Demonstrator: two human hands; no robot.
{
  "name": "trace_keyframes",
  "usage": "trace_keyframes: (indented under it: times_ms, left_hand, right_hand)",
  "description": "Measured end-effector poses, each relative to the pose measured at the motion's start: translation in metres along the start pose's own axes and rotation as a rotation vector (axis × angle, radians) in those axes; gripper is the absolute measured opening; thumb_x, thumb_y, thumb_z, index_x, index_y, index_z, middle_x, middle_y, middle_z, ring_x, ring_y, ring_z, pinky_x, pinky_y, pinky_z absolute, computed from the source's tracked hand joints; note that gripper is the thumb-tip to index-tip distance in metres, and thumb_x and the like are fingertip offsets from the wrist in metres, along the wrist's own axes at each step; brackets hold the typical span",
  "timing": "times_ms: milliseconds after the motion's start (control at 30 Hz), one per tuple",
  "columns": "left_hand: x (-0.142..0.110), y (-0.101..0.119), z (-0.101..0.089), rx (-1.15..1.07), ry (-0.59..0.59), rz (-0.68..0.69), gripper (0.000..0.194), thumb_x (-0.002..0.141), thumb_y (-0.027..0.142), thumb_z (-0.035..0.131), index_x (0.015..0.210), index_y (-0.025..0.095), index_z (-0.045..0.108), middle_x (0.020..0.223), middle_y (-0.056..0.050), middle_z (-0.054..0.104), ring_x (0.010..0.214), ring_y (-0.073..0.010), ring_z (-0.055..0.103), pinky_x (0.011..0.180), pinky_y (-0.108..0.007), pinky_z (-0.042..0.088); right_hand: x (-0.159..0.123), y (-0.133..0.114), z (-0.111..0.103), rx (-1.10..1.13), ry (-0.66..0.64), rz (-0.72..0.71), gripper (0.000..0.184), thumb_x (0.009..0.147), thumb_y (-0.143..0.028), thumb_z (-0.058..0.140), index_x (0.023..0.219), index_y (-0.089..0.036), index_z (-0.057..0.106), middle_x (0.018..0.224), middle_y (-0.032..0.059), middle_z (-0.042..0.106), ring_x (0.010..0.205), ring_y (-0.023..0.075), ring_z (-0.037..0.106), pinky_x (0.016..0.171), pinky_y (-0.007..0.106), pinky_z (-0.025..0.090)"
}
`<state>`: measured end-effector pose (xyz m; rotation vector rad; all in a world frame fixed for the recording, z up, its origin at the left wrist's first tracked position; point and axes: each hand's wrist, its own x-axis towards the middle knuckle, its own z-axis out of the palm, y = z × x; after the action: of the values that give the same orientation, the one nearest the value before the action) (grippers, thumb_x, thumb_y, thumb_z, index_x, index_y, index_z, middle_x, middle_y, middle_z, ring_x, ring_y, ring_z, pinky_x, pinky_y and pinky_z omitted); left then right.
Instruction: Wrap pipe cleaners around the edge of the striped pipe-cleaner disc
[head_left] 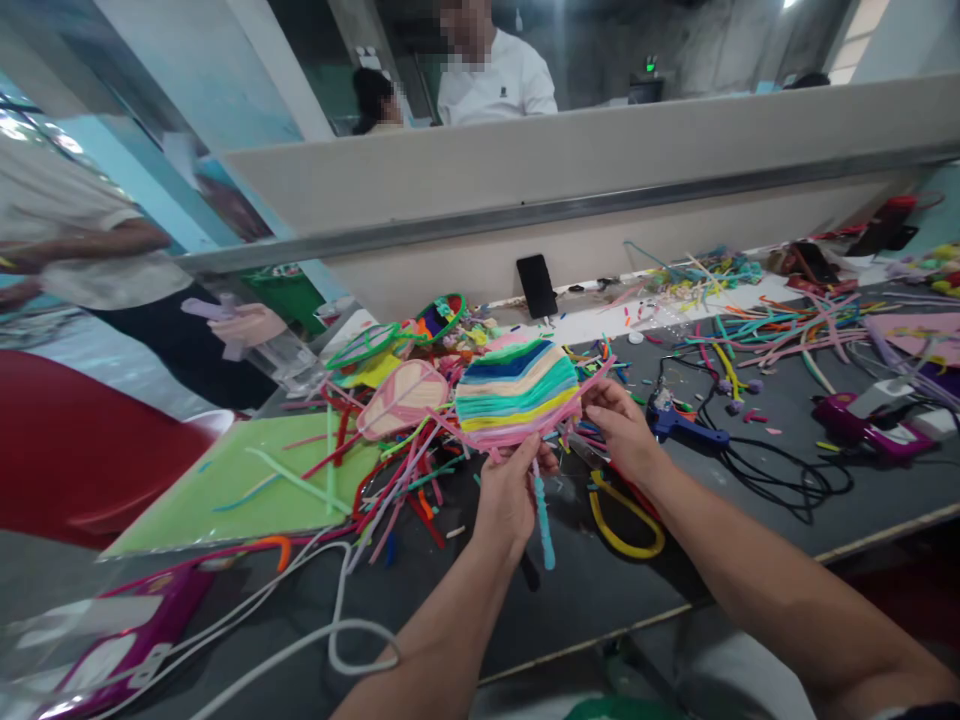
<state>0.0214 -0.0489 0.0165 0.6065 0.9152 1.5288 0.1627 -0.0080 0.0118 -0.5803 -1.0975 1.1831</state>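
Note:
A round fan [517,392] with stripes of green, blue, cream and yellow pipe cleaner is held up over the dark table. My left hand [508,495] grips its lower edge, beside the twisted light blue handle [544,525] that hangs down. At the fan's right side my right hand [624,428] pinches a pink pipe cleaner [596,376], which runs along the rim and sticks out past it. Scissors with yellow handles [630,525] lie under my right wrist. A pink and cream leaf-shaped piece [405,398] rests left of the fan.
To the right lie a blue glue gun [686,428], its black cable [780,490] and a purple power strip [874,428]. A green sheet [262,470] with loose pipe cleaners is at left. A phone [535,285] leans against the divider. Another person [97,230] stands at left.

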Motion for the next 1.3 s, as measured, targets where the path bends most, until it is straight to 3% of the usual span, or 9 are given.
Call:
trace_keyframes:
  times_ms: [167,400,567,867,1300]
  left_hand:
    - [-0.002,0.000,0.002,0.024,0.010,-0.006,0.022,0.058,0.024,0.079,0.066,0.011,0.063,0.055,0.001,0.061,0.049,-0.0109,0.057,0.053,-0.025,0.049]
    - [0.002,-0.004,-0.003,0.028,-0.026,0.002,0.021,0.060,0.025,0.079,0.066,0.011,0.065,0.056,-0.001,0.062,0.050,-0.0111,0.057,0.053,-0.025,0.049]
    - [0.001,-0.004,-0.004,0.003,-0.016,0.008,0.020,0.061,0.025,0.078,0.066,0.011,0.065,0.057,-0.001,0.062,0.051,-0.0112,0.057,0.052,-0.024,0.048]
    - [-0.001,0.000,-0.002,-0.017,-0.014,0.044,0.017,0.063,0.023,0.077,0.065,0.011,0.065,0.057,-0.001,0.061,0.051,-0.0109,0.057,0.052,-0.024,0.048]
    - [-0.002,-0.004,-0.004,-0.009,-0.030,0.013,0.018,0.063,0.023,0.078,0.064,0.010,0.065,0.057,-0.002,0.062,0.051,-0.0115,0.058,0.052,-0.024,0.049]
  right_hand:
    - [-0.004,-0.003,0.003,-0.049,0.062,-0.065,0.027,0.072,-0.033,0.069,0.096,-0.025,0.059,0.089,0.0006,0.061,0.080,0.0164,0.055,0.072,0.029,0.047]
    - [-0.003,0.001,-0.005,-0.245,0.066,-0.182,0.010,0.074,-0.030,0.070,0.073,-0.022,0.063,0.077,-0.0003,0.056,0.076,0.0157,0.052,0.075,0.032,0.043]
    - [-0.001,0.001,-0.005,-0.385,0.106,-0.315,0.009,0.074,-0.025,0.069,0.070,-0.022,0.062,0.078,0.0012,0.057,0.081,0.0174,0.055,0.078,0.034,0.043]
    - [-0.006,0.001,-0.007,-0.687,0.115,-0.395,0.007,0.079,-0.025,0.063,0.073,-0.022,0.061,0.078,0.0030,0.063,0.078,0.0182,0.059,0.074,0.033,0.045]
    - [-0.009,0.005,-0.009,-0.732,0.201,-0.238,0.010,0.082,-0.031,0.060,0.077,-0.022,0.061,0.079,0.0028,0.067,0.075,0.0184,0.061,0.071,0.031,0.044]
